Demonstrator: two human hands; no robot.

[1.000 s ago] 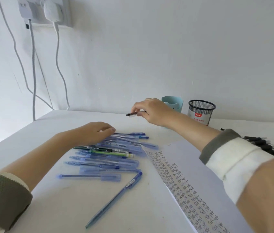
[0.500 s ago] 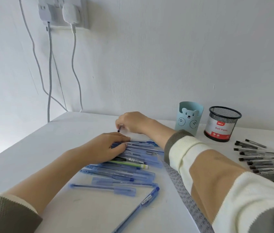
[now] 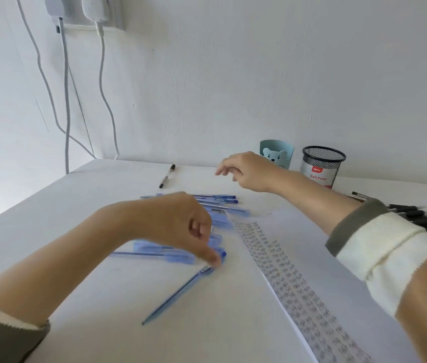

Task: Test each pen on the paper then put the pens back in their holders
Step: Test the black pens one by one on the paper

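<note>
My left hand (image 3: 181,226) hovers over a pile of blue pens (image 3: 217,205), fingers curled, and its fingertips pinch the clip end of a loose blue pen (image 3: 178,292) that lies slanting on the table. My right hand (image 3: 249,171) hangs over the table's far side with relaxed fingers and holds nothing. A black pen (image 3: 167,176) lies alone to its left. The paper (image 3: 338,271) carries a strip of scribbles (image 3: 285,279). A light-blue bear holder (image 3: 283,150) and a black mesh holder (image 3: 322,163) stand by the wall.
Several black pens (image 3: 416,218) lie in a row at the right, partly behind my right sleeve. Two white cables (image 3: 102,87) hang from a wall socket (image 3: 84,9) at the top left. The table's left edge (image 3: 24,203) runs diagonally.
My right hand let go of the black pen at the far side and drew back right. My left hand shifted down from the pile to the loose blue pen's clip end.
</note>
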